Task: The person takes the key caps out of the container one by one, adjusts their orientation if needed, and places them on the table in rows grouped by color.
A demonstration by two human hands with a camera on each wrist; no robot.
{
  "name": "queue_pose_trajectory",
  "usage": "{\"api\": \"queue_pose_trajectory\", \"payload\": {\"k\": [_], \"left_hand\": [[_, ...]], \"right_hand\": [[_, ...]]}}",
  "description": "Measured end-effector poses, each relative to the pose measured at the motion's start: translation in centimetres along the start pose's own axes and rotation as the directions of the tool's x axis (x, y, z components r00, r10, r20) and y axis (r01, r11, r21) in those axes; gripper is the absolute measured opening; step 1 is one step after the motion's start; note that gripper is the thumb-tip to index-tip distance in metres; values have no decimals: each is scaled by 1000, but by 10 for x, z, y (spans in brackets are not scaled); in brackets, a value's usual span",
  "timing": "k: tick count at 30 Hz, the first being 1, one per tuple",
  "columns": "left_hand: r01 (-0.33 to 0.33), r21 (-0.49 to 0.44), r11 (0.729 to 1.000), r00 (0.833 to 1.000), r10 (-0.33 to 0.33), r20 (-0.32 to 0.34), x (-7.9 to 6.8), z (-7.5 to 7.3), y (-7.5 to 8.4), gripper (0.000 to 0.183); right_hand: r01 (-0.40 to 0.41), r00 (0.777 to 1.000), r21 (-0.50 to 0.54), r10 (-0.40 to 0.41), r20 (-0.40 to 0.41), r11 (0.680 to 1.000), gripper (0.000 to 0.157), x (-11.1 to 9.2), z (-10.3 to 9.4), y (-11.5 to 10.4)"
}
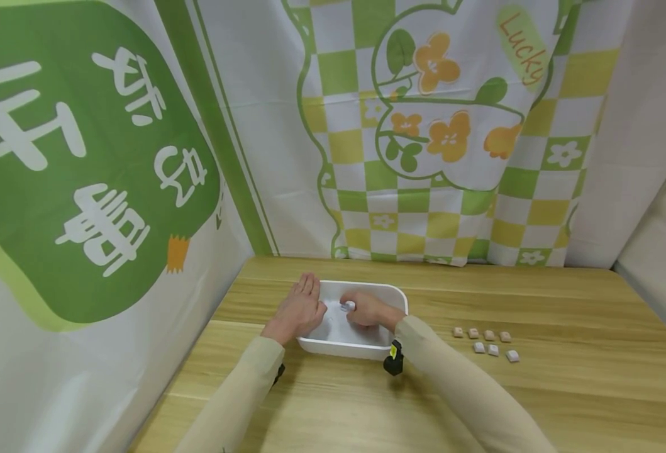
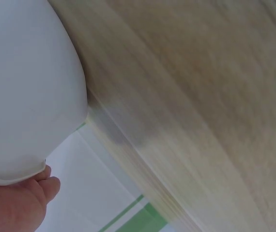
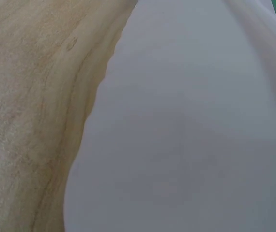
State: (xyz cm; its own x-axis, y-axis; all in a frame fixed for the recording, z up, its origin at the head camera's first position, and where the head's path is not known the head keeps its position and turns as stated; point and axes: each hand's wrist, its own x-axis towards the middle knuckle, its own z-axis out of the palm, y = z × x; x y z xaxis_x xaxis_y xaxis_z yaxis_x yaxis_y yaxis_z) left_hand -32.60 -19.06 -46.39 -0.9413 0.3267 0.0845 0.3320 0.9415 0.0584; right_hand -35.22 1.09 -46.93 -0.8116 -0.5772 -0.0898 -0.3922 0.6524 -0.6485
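A white plastic basin (image 1: 392,292) with rounded corners sits on the wooden table. My left hand (image 1: 301,308) holds its left rim, the thumb on the inner side and the fingers along the outside. In the left wrist view, part of that hand (image 2: 14,205) shows against the basin's edge (image 2: 31,176). Inside the basin, my right hand (image 1: 366,309) pinches a small white keycap (image 1: 348,306) between thumb and fingers. How many pieces it holds is hard to tell. The right wrist view shows the basin's outer wall (image 3: 176,121) close up, with the right hand hidden.
To the right of the basin, several keycaps lie in two rows: beige ones (image 1: 488,335) behind, white ones (image 1: 493,350) in front. The wooden table (image 1: 582,377) runs back to a patterned curtain (image 1: 366,207). Another green and white curtain (image 1: 112,220) hangs along the left edge.
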Motion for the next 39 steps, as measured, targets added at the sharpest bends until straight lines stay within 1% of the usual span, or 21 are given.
{"api": "queue_pose_trajectory", "payload": {"k": [5,10,13,26,28,32,38,39], "left_hand": [[-4,-12,1000,1000,4,-19,-1,2,0,64],[-6,-11,1000,1000,6,-20,-1,3,1,63],[-7,-5,1000,1000,6,-16,-2,3,1,63],[-1,-9,1000,1000,1,18,-2,4,2,64],[-4,-14,1000,1000,4,19,-1,3,2,64],[-11,-10,1000,1000,11,11,-1,2,1,64],[-13,1,1000,1000,13,-5,0,0,0,63],[-10,3,1000,1000,10,1,0,0,0,63]], "right_hand": [[-40,999,2,40,14,999,41,0,1,1],[-67,998,1,67,15,998,26,-1,1,2],[-75,997,-11,75,10,997,20,-1,1,3],[-87,996,-23,88,4,996,14,0,3,8],[-84,996,-26,84,5,996,12,-1,2,7],[-53,999,-35,53,2,998,9,-2,-3,2],[-46,999,32,45,22,998,12,-5,-13,-6],[-45,999,41,45,22,998,13,-5,-14,-8]]}}
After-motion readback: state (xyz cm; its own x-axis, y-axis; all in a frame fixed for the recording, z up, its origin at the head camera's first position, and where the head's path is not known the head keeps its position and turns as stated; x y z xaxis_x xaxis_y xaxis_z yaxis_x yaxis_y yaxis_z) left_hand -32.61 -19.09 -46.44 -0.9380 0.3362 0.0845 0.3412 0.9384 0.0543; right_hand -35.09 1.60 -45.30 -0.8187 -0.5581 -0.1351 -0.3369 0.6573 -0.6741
